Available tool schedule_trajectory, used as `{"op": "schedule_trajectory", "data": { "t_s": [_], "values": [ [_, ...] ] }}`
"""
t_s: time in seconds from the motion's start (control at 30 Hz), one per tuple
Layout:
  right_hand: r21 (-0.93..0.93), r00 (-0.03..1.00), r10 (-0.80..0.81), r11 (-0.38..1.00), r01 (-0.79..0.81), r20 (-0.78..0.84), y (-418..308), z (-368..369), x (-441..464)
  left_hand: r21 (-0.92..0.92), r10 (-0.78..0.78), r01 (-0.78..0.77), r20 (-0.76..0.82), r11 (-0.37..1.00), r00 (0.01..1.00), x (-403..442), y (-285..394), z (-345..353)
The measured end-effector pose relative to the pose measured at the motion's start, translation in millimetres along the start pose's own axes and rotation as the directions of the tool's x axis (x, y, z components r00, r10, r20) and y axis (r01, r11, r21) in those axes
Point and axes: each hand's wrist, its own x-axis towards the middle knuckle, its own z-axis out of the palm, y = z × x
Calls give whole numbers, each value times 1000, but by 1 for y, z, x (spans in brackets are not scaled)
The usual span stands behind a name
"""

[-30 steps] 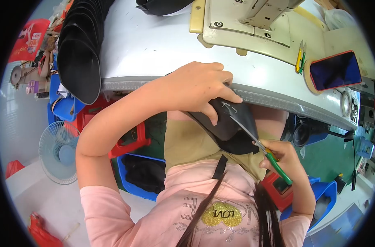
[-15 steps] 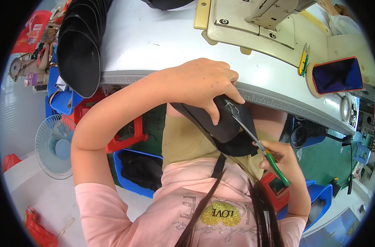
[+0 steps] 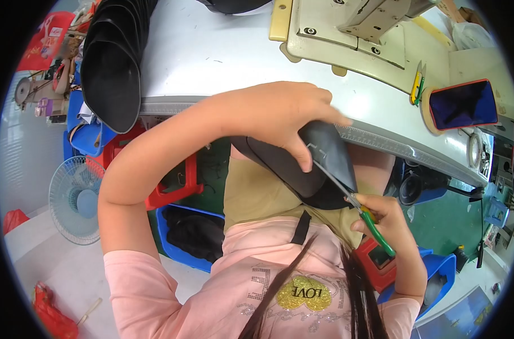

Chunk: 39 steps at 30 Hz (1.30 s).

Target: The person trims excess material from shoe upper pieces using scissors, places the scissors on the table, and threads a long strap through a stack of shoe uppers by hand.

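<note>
Left hand [image 3: 296, 113] slightly farther right over black piece [image 3: 333, 150], elbow bent.

The sewing machine [image 3: 375, 22] is mounted at the far edge of the white desk [image 3: 212, 62]. A ruler strip [image 3: 381, 140] runs along the near edge. Toward the right end, the phone [image 3: 463, 105] lies dark-screened, partly covering a tan ring [image 3: 428, 116]. Yellow-and-green snips [image 3: 418, 85] lie just beside the ring. A clear plastic bag [image 3: 471, 35] sits near the far right corner. Beyond the left end stands a round fan [image 3: 79, 200].
</note>
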Motion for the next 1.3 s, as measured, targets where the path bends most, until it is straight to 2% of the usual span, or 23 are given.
{"op": "schedule_trajectory", "data": {
  "t_s": [0.03, 0.07, 0.1, 0.13, 0.17, 0.23, 0.3, 0.4, 0.43, 0.47, 0.53, 0.57, 0.6, 0.63, 0.67, 0.73, 0.8, 0.87, 0.93, 1.03, 1.13, 1.3],
  "values": [
    [-45, 999, -45, 998, 45, -3, -3, 1, 0, -117, -8, 3, -39, 993, 999, 1, 0, -2],
    [-92, 996, -90, 992, 89, -3, -7, 3, 0, -182, -180, 195, 93, 964, 979, 5, 0, -8],
    [-139, 991, -135, 981, 134, 1, -11, 5, 1, -221, -336, 385, 229, 896, 914, 11, 6, -21],
    [-180, 990, -137, 974, 138, 15, -15, 5, 0, -231, -465, 562, 365, 794, 806, 16, 8, -29],
    [-222, 990, -140, 965, 143, 29, -20, 4, 0, -314, -440, 636, 510, 705, 739, 16, 2, -27],
    [-265, 985, -158, 949, 169, 62, -24, 5, 2, -407, -272, 706, 720, 579, 638, 14, -9, -15],
    [-263, 978, -185, 943, 203, 93, -24, 9, 2, -471, -99, 773, 825, 426, 557, 11, -8, -9],
    [-267, 965, -221, 930, 251, 137, -20, 13, 2, -529, -6, 680, 787, 507, 617, 2, -8, 6],
    [-280, 962, -230, 923, 263, 146, -18, 13, 1, -476, -43, 662, 793, 579, 608, -1, -6, 3],
    [-309, 962, -231, 913, 266, 147, -16, 11, -3, -461, -29, 541, 742, 704, 670, -6, -3, -5],
    [-366, 960, -240, 888, 278, 145, -10, 2, -13, -404, -63, 368, 598, 838, 799, -20, 5, -32],
    [-365, 967, -235, 895, 255, 101, -9, -4, -17, -497, -199, 450, 478, 742, 856, -32, 9, -42],
    [-345, 968, -246, 905, 248, 50, -8, -11, -21, -593, -345, 494, 354, 635, 869, -47, 15, -51],
    [-326, 965, -261, 913, 245, -5, -7, -17, -24, -687, -492, 499, 231, 529, 840, -60, 23, -60],
    [-307, 959, -277, 920, 245, -63, -5, -22, -25, -784, -583, 408, 73, 469, 809, -71, 23, -59],
    [-270, 905, -387, 903, 334, -177, -2, -21, -18, -941, -707, 70, -199, 332, 678, -80, 33, -40],
    [-259, 843, -464, 879, 401, -273, -14, -15, -5, -945, -775, -164, -326, 282, 541, -76, 41, -14],
    [-303, 811, -511, 851, 429, -286, -31, -8, 9, -925, -749, -330, -352, 187, 561, -71, 43, 14],
    [-391, 735, -602, 787, 478, -313, -41, -1, 23, -923, -753, -357, -335, 142, 566, -66, 50, 34],
    [-557, 673, -673, 700, 446, -307, -42, 2, 32, -886, -713, -430, -414, 174, 566, -60, 59, 50],
    [-582, 660, -685, 685, 439, -309, -41, 4, 33, -849, -666, -502, -472, 166, 578, -57, 58, 59],
    [-582, 657, -683, 689, 433, -320, -33, 5, 32, -839, -614, -528, -487, 132, 621, -50, 61, 66]
  ]
}}
